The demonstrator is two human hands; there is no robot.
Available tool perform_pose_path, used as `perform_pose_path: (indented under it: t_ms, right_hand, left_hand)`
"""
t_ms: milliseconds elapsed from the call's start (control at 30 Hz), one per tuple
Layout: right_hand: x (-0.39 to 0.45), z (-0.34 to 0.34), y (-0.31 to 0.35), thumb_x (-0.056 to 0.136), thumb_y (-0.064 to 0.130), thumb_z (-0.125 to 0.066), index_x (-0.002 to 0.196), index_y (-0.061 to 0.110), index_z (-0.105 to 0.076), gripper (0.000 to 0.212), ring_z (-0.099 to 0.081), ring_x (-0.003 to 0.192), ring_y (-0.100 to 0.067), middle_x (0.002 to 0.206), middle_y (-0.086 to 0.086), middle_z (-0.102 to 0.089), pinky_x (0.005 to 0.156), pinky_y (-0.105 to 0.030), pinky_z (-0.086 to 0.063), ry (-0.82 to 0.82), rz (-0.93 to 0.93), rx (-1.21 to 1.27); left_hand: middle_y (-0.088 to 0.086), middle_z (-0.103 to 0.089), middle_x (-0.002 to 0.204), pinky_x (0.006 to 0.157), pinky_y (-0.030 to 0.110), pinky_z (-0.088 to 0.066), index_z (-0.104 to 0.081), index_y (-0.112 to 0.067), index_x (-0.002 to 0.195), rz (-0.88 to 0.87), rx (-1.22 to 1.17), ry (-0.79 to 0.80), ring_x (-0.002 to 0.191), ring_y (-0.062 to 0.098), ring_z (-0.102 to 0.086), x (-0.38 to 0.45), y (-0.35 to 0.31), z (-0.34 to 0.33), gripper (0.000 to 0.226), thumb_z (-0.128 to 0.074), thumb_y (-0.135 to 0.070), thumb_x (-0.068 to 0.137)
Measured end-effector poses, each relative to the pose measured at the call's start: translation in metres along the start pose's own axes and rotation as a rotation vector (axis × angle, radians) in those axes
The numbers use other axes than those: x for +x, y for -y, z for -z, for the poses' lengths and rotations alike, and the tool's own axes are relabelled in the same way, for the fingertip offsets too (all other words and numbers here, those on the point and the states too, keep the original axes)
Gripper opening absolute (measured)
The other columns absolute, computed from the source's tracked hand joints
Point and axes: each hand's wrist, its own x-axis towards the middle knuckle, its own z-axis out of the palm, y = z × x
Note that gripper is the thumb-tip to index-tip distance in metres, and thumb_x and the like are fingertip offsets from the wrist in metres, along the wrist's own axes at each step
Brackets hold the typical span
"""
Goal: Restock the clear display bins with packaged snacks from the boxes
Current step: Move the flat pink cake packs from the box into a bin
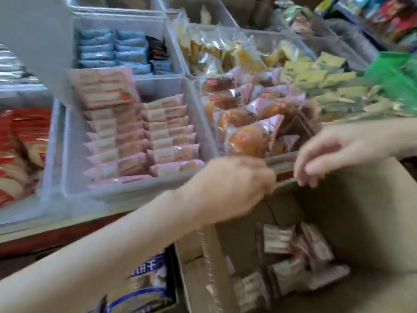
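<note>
An open cardboard box (365, 222) stands at the lower right with several pink snack packets (293, 263) loose in its bottom. Just beyond it, a clear bin (67, 159) holds two neat rows of the same pink packets (144, 141). My left hand (234, 184) reaches across to the box's far rim, back of the hand up and fingers curled under; motion blur hides what they hold, if anything. My right hand (327, 154) hovers over the same rim with its fingers hanging loosely, nothing in them.
Right of the pink bin, another bin holds orange cakes in pink wrappers (252, 123). Behind are bins of blue packets (112, 50), yellow pastries (221, 48) and green-gold packets (327, 82). Red packets (20, 150) fill the left bin. A blue-and-white bag (144, 288) lies below the counter.
</note>
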Motion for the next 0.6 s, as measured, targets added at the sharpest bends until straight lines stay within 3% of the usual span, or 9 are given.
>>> perform_pose_path:
  t_ms: [67,133,233,333,400,467,600]
  right_hand:
    - [-0.009,-0.018,-0.053,0.088,0.036,-0.06,0.098,0.021,-0.067,0.02,-0.068,0.078,-0.003,0.095,0.004,-0.072,0.07,-0.016,-0.05,0.234,-0.231,-0.058]
    - [0.002,-0.046,-0.101,0.094,0.02,-0.054,0.107,0.013,-0.065,0.018,-0.064,0.074,0.002,0.092,0.007,-0.068,0.07,-0.015,-0.049,0.324,-0.369,-0.2]
    - [0.035,-0.094,-0.154,0.095,0.022,-0.048,0.117,0.006,-0.061,0.03,-0.061,0.089,-0.023,0.099,-0.005,-0.066,0.081,-0.031,-0.05,0.346,-0.456,-0.461]
    - [0.062,-0.129,-0.201,0.096,0.028,-0.047,0.124,0.004,-0.054,0.037,-0.055,0.1,-0.024,0.12,-0.011,-0.059,0.084,-0.031,-0.044,0.27,-0.525,-0.556]
    - [0.079,-0.144,-0.221,0.094,0.035,-0.052,0.134,0.011,-0.046,0.047,-0.054,0.116,-0.025,0.135,-0.01,-0.051,0.094,-0.031,-0.045,0.264,-0.572,-0.478]
    - [0.092,-0.155,-0.23,0.093,0.038,-0.054,0.138,0.013,-0.043,0.053,-0.051,0.122,-0.024,0.138,-0.008,-0.05,0.096,-0.031,-0.043,0.292,-0.576,-0.473]
    - [0.115,-0.183,-0.23,0.097,0.02,-0.05,0.141,0.009,-0.039,0.047,-0.047,0.126,-0.027,0.142,-0.011,-0.045,0.092,-0.033,-0.044,0.253,-0.505,-0.521]
  left_hand:
    - [0.002,-0.064,0.08,0.059,0.033,-0.055,-0.067,-0.014,0.08,-0.139,-0.022,0.219,0.076,0.025,-0.064,0.007,-0.03,-0.037,0.029,-0.038,-0.019,0.081]
    - [0.007,-0.064,0.09,0.069,0.041,-0.054,-0.065,-0.01,0.093,-0.154,-0.006,0.465,0.086,0.029,-0.062,0.015,-0.048,-0.074,0.023,-0.043,-0.015,0.087]
    - [0.006,-0.059,0.112,0.081,0.037,-0.051,-0.057,-0.013,0.114,-0.008,0.13,0.715,0.104,0.028,-0.058,0.026,-0.052,-0.122,0.025,-0.045,-0.015,0.092]
    - [0.009,-0.06,0.112,0.072,0.036,-0.05,-0.057,-0.009,0.116,0.143,0.254,0.938,0.1,0.029,-0.06,0.036,-0.039,-0.165,0.028,-0.044,-0.01,0.092]
    - [0.01,-0.06,0.109,0.072,0.038,-0.053,-0.058,-0.007,0.116,0.218,0.275,1.008,0.097,0.03,-0.06,0.038,-0.028,-0.183,0.028,-0.044,-0.008,0.091]
    - [0.01,-0.06,0.11,0.074,0.039,-0.053,-0.057,-0.008,0.116,0.267,0.268,1.022,0.097,0.029,-0.06,0.037,-0.021,-0.192,0.028,-0.043,-0.009,0.092]
    - [0.011,-0.054,0.123,0.08,0.041,-0.053,-0.052,-0.01,0.125,0.334,0.236,1.079,0.105,0.03,-0.057,0.034,-0.018,-0.203,0.033,-0.042,-0.013,0.094]
